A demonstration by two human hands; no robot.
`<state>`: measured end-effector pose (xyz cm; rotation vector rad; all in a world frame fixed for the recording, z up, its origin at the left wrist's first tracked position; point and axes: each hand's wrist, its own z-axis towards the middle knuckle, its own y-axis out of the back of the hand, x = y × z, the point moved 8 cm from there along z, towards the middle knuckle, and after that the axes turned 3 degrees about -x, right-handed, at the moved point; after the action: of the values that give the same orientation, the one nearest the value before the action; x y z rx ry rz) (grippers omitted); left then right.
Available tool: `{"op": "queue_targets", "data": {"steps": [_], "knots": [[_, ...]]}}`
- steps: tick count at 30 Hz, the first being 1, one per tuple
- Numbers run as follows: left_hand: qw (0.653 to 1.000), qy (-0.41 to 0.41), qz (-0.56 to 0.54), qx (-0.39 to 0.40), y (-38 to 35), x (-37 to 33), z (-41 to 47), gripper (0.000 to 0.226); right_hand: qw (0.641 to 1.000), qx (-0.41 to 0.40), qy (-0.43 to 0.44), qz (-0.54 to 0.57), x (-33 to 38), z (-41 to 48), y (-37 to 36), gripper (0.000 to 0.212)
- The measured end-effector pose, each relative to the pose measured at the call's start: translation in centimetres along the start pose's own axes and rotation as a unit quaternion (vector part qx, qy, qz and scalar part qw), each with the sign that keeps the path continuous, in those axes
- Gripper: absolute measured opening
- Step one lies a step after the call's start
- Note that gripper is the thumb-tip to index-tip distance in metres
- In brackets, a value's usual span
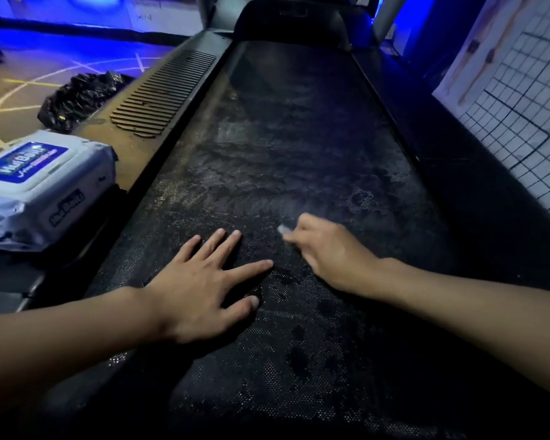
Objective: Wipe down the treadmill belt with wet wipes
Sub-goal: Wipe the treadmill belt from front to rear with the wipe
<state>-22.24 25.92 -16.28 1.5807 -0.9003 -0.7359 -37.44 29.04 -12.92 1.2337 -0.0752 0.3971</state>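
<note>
The dark, dusty treadmill belt (283, 147) runs away from me up the middle of the view, with wet streaks and dark spots on it. My left hand (204, 284) lies flat on the near part of the belt, fingers spread. Just right of it, my right hand (327, 252) has its fingers curled round a small white wet wipe (281, 229); only a corner of the wipe shows past the fingers, down at the belt. A white and blue pack of wet wipes (42, 185) sits on the left side rail.
A ribbed footplate (165, 93) runs along the left rail. A crumpled black plastic bag (77, 100) lies on the floor beyond the pack. The black motor cover (292, 23) closes the far end of the belt. A white gridded wall (527, 106) stands close on the right.
</note>
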Motion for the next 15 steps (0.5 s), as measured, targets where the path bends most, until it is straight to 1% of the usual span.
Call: {"op": "queue_targets", "data": {"steps": [2, 3, 4, 6, 7, 8, 11, 12, 13, 14, 15], "knots": [[1.000, -0.001, -0.001, -0.001, -0.1, 0.5, -0.1, 0.061, 0.996, 0.070, 0.058, 0.020, 1.8, -0.1, -0.6, 0.018], [1.000, 0.001, -0.002, 0.002, -0.1, 0.6, -0.2, 0.062, 0.996, 0.068, 0.060, 0.007, 1.1, 0.4, -0.5, 0.018], [1.000, 0.004, -0.004, 0.006, -0.2, 0.6, -0.3, 0.061, 0.999, 0.036, 0.039, -0.005, -0.1, 1.2, -0.1, 0.018], [1.000, 0.019, -0.012, 0.015, -0.3, 0.7, -0.6, 0.060, 0.999, -0.035, -0.030, -0.019, -2.3, 2.2, 0.3, 0.021], [0.999, 0.026, -0.014, 0.018, -0.3, 0.8, -0.8, 0.059, 0.998, -0.047, -0.041, -0.018, -2.2, 2.3, 0.1, 0.021], [0.999, 0.030, -0.014, 0.018, -0.3, 1.0, -0.9, 0.060, 0.999, -0.039, -0.025, -0.007, -1.1, 2.2, -0.4, 0.020], [0.999, 0.037, -0.013, 0.012, -0.2, 1.7, -1.3, 0.062, 0.993, 0.068, 0.085, 0.048, 3.5, 1.5, -1.8, 0.025], [0.999, 0.039, -0.014, 0.009, -0.2, 1.9, -1.5, 0.062, 0.991, 0.080, 0.094, 0.043, 3.3, 1.8, -1.7, 0.028], [0.999, 0.041, -0.014, 0.006, -0.1, 2.0, -1.6, 0.062, 0.995, 0.055, 0.082, 0.031, 2.3, 2.6, -1.3, 0.032], [0.999, 0.045, -0.014, 0.002, 0.0, 2.2, -1.7, 0.062, 0.998, 0.008, 0.054, 0.023, 1.0, 3.5, -0.7, 0.033], [0.999, 0.049, -0.013, -0.001, 0.0, 2.3, -1.9, 0.063, 0.999, -0.030, 0.021, 0.015, -0.1, 4.0, -0.4, 0.029]]}}
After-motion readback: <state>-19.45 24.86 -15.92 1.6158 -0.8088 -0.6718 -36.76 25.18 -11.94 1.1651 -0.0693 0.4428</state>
